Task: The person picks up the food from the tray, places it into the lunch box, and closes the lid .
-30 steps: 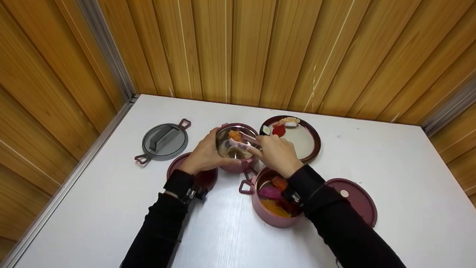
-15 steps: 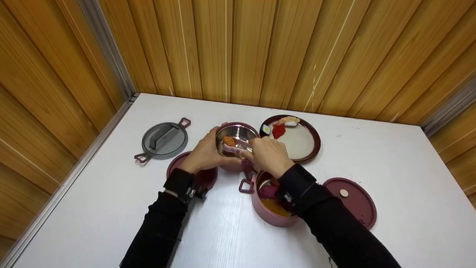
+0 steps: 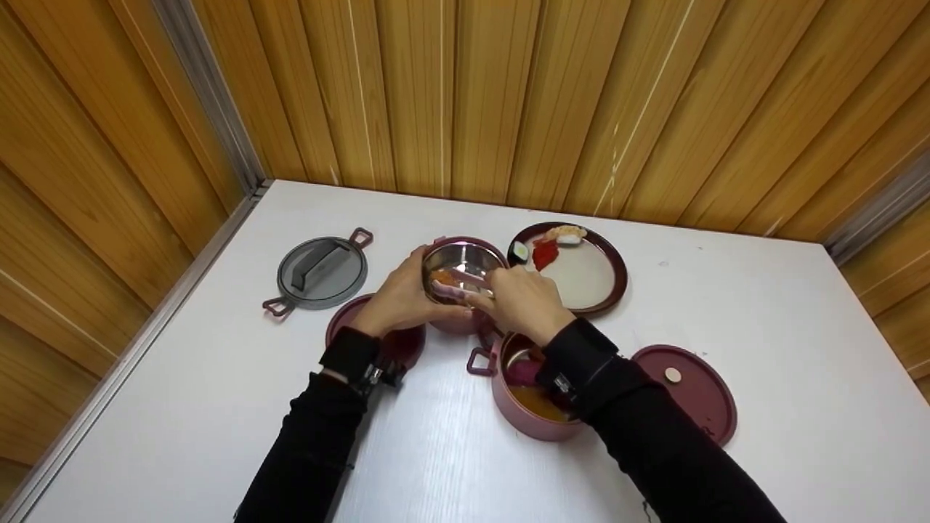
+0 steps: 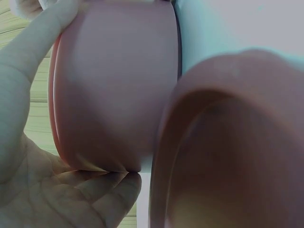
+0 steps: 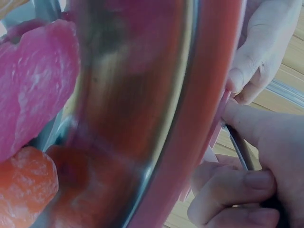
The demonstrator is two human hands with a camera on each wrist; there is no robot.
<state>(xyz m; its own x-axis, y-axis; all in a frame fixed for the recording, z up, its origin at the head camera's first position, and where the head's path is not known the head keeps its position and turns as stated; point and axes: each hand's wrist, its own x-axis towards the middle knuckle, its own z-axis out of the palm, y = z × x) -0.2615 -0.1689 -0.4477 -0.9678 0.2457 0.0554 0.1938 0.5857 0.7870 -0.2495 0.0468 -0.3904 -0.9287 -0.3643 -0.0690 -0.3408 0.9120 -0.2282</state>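
Note:
My left hand [image 3: 407, 294] grips the side of a small pink pot [image 3: 465, 325] with a shiny metal inside; in the left wrist view its thumb and fingers curl about the pot's wall [image 4: 114, 85]. Pale pink tongs [image 3: 476, 280] are held in my right hand [image 3: 527, 301], their tips down inside this pot. At the tips is an orange-brown food piece [image 3: 442, 277], partly hidden by the tongs. Below my right wrist stands a larger pink pot [image 3: 538, 428] with a magenta food piece [image 5: 33, 85] and an orange one [image 5: 28, 185].
A round plate [image 3: 622, 280] with several sushi-like pieces sits at the back right. To the left lies a grey lid [image 3: 323, 280] with side handles. A dark red bowl [image 3: 407, 349] is under my left wrist. Beside my right forearm lies a dark red lid [image 3: 708, 392].
My right hand has shifted slightly left, bringing the tongs and the orange-brown piece lower and nearer the left side of the small pot. My left hand stays on the pot.

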